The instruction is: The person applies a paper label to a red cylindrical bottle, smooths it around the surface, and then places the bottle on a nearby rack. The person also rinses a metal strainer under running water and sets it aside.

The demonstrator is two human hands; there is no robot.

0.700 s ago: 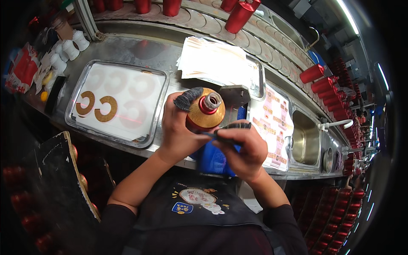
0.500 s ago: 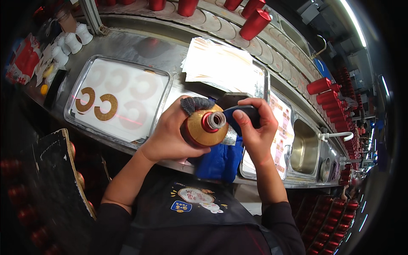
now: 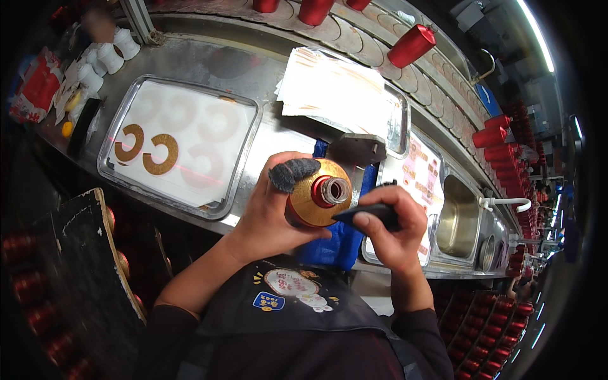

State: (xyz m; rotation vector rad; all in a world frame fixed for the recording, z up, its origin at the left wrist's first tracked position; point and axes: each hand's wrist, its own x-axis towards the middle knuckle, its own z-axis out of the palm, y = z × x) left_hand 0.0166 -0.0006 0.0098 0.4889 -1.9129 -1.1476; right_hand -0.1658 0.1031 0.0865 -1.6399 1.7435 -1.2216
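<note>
My left hand (image 3: 269, 218) is closed round a bottle (image 3: 308, 214) with a gold shoulder, a red neck ring and an uncapped threaded mouth tilted toward me. A dark knit cover sits on one finger of this hand, lying against the shoulder. In my right hand (image 3: 402, 237) is a dark blue scraper (image 3: 373, 216), pinched between thumb and fingers. Its tip meets the gold shoulder at the lower right. Beneath the hands a blue cloth (image 3: 348, 244) drapes over the counter edge. Just beyond the bottle stands a dark angular block (image 3: 356, 151).
A metal tray (image 3: 244, 172) at left holds a white sheet with gold C-shaped decals (image 3: 160, 155). White papers (image 3: 332, 85) are stacked behind. Rightward lie a printed sheet (image 3: 415, 174) and a sink (image 3: 457, 218). Along the back, a conveyor (image 3: 361, 44) carries red bottles (image 3: 411, 45).
The scraper has moved from the upper right of the bottle's shoulder down to its lower right. The bottle has shifted slightly right. Red bottles on the conveyor have moved right.
</note>
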